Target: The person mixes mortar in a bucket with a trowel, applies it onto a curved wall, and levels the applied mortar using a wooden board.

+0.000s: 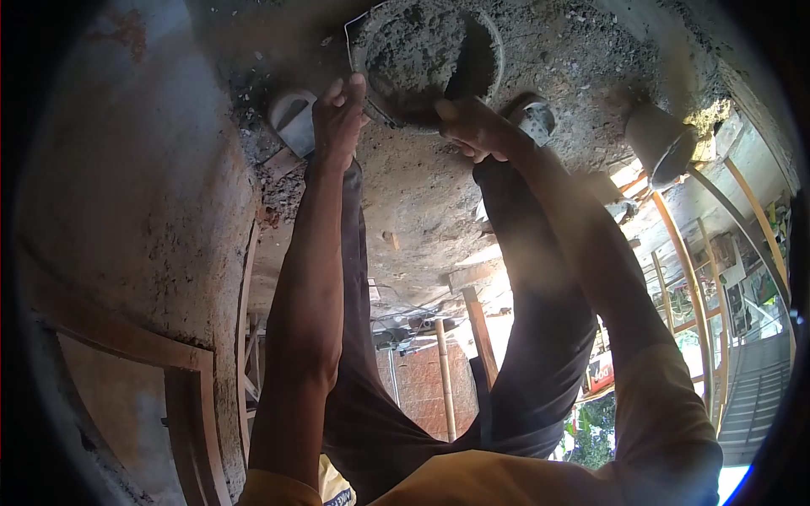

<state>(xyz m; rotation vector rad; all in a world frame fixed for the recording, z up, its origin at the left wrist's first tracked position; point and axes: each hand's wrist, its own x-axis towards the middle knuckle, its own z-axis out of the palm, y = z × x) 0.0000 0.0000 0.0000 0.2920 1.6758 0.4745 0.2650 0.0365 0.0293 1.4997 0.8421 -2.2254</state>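
A round bucket [499, 59] of wet grey mortar [413, 51] stands on the dirty ground at the top of the view. My left hand [340, 118] is closed at its near left side, where a thin wire handle [347, 46] runs down to the fingers. Opposite it, my right hand [474, 128] is closed at the near right rim, thumb on top and fingers curled below. Both forearms reach out over my dark-trousered legs. The exact grip under the fingers is hidden.
Pale rounded objects [295, 122] [533, 120] lie on either side of the bucket; their kind is unclear. A tilted grey bucket [661, 143] is at the right. A stained wall [135, 185] and wooden frame [190, 363] border the left. Wooden poles [679, 253] stand at the right.
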